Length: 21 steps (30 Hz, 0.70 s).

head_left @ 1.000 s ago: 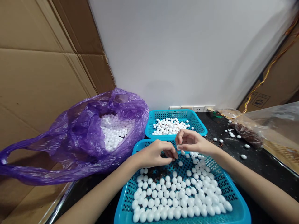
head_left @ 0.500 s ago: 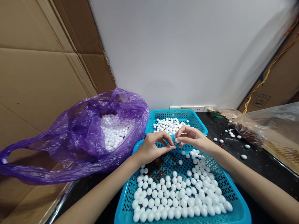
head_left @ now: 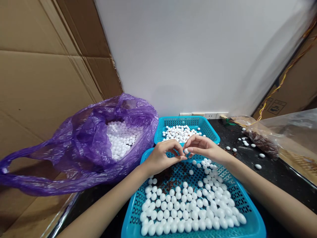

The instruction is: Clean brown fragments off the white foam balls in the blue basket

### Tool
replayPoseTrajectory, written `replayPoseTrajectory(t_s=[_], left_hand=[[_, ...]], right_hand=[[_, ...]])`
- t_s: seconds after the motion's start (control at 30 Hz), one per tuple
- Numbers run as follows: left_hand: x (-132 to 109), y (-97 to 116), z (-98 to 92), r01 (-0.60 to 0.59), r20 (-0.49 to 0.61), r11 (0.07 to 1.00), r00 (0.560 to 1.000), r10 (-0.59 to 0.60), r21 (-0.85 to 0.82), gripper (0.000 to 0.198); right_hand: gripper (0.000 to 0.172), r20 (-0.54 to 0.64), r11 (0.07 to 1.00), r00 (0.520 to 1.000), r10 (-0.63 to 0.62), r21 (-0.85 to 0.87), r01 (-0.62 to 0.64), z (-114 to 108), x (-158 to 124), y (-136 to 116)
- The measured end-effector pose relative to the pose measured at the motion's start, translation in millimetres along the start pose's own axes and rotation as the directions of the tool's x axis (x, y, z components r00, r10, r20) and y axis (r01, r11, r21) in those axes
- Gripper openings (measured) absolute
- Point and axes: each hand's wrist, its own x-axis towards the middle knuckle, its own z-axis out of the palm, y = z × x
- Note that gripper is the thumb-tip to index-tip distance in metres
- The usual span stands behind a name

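Over the back part of the near blue basket (head_left: 257, 219), my two hands meet fingertip to fingertip. My right hand (head_left: 201, 146) pinches one small white ball (head_left: 186, 151) between thumb and finger. My left hand (head_left: 166, 155) has its thumb and fingers closed in a pinch just beside that ball; whatever is between them is too small to make out. Many white balls (head_left: 188, 225) cover the front and right of the near basket, with dark reddish-brown bits (head_left: 170, 184) at its back left, partly under my left hand.
A second blue basket (head_left: 213, 132) with white balls stands behind. At the left lies an open purple bag (head_left: 81, 138) full of white balls. Loose balls and a clear bag of brown bits (head_left: 264, 143) are at the right, below a yellow wire (head_left: 266, 102).
My right hand has moved slightly left with the white ball, closer to my left fingertips. My left hand has shifted a little to the right.
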Motion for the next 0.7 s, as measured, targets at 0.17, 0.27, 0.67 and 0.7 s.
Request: replayPoseTrajectory(t_s=[0.17,0.27,0.67,0.7], left_hand=[[0.1,0.1,-0.3,-0.005,0.008,1.0,1.0,0.005,-0.006,0.01],[0.1,0.1,-0.5,-0.007,0.011,1.0,1.0,0.008,-0.015,0.01],[1.2,0.8,-1.1,-0.038,0.028,0.999,0.999,0.039,-0.034,0.008],[1.2,0.8,-1.0,-0.048,0.026,0.999,0.999,0.048,-0.026,0.008]], right_hand=[[0.017,0.008,0.999,0.999,0.033,0.003,-0.033,0.4,-0.6,-1.6],[0.017,0.017,0.999,0.998,0.053,0.013,-0.053,0.2,-0.6,-2.4],[0.019,0.04,0.998,0.999,-0.007,-0.058,0.01,-1.2,1.1,-1.4],[0.019,0.039,0.997,0.999,-0.018,-0.074,0.021,-1.5,1.1,-1.0]])
